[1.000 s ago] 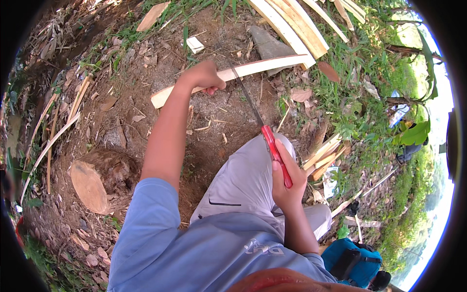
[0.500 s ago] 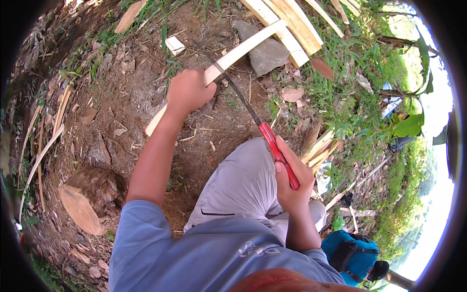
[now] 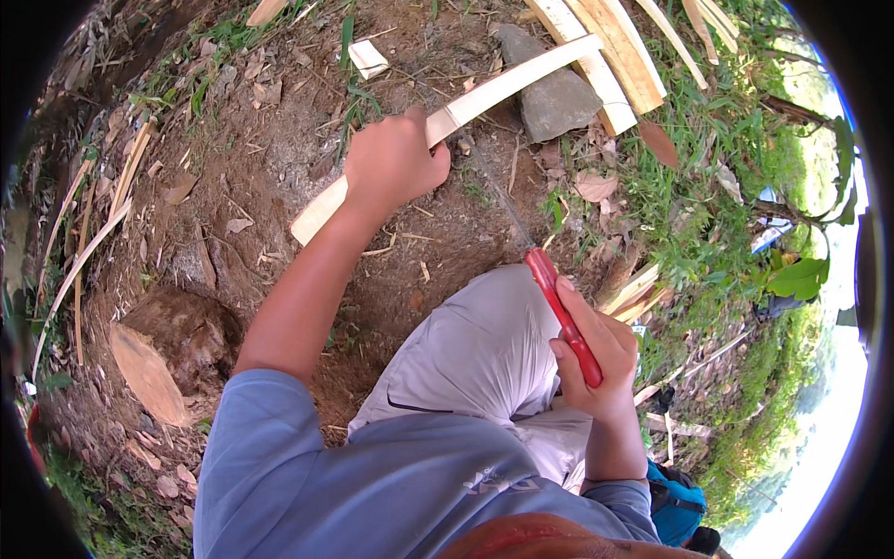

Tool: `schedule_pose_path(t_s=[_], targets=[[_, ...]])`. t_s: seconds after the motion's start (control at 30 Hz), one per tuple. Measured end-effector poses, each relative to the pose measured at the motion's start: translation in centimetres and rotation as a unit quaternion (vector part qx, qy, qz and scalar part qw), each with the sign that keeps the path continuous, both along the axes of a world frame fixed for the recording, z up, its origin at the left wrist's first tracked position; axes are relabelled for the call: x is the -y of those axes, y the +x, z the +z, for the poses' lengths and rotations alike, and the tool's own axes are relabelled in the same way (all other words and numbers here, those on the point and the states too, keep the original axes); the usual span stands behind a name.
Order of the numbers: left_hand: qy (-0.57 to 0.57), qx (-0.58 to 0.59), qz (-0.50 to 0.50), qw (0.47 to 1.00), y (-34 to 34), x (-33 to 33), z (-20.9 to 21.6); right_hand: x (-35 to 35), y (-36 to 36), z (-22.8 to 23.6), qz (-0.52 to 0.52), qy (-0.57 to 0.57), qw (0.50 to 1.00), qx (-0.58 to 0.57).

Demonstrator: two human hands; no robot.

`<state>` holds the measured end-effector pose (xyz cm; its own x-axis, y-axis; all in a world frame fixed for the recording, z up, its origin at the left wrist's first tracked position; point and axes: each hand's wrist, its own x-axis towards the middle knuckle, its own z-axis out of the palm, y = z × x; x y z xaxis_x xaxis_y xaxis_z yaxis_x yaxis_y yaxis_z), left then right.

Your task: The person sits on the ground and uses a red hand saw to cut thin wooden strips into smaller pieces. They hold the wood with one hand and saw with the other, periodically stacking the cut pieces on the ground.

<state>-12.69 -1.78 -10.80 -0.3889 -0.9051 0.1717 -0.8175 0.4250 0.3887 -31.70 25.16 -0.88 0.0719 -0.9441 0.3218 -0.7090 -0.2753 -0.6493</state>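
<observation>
Left hand [image 3: 396,160] closed firmly around one pale wood strip [image 3: 517,79]; right hand [image 3: 598,361] wrapped around the red handle of one long, thin-bladed tool [image 3: 564,312], well below the gray rock [image 3: 557,104]. Counts: two hands, one strip, one tool, one rock, two broad planks [image 3: 610,61] just right of the rock, one cut log [image 3: 177,349] far to the rock's lower left, one small whitish block [image 3: 369,59] left of the rock, one brown oval leaf [image 3: 658,144] to the rock's right, one teal bag [image 3: 678,503] far below the rock. Strip passes through the left fist, left of and below the rock: longer part runs up right across the rock, with its end overlapping the nearer plank; shorter part sticks out on the lower left side of the fist. One faint line crosses the strip just beyond the knuckles. Middle of the strip hidden by the fist; planks cut off by the top edge; bag partly behind the right sleeve. Blade points up left from the handle toward the strip, but it's blurred and its tip fades into the soil, so can't tell if it's touching the strip, probably a saw.
</observation>
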Motion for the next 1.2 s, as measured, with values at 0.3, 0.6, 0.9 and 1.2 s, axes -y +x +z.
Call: schedule_pose_path(t_s=[0.3, 0.6, 0.9, 1.2], targets=[[-0.023, 0.006, 0.007, 1.0, 0.1, 0.3, -1.1, 8.5, 2.9, -3.0, -0.021, -0.066, 0.994, 0.087], [0.011, 0.054, 0.036, 0.998, -0.2, -0.4, 1.5, 12.1, 3.8, -9.0, -0.038, -0.156, 0.977, 0.138], [0.033, 0.068, 0.06, 0.995, -0.5, -0.3, 1.2, -4.8, -3.6, -8.6, -0.124, -0.053, 0.986, 0.099], [-0.001, 0.017, 0.042, 0.999, 0.2, -0.2, -0.5, -8.4, -3.5, -2.1, -0.066, 0.008, 0.998, -0.003]])
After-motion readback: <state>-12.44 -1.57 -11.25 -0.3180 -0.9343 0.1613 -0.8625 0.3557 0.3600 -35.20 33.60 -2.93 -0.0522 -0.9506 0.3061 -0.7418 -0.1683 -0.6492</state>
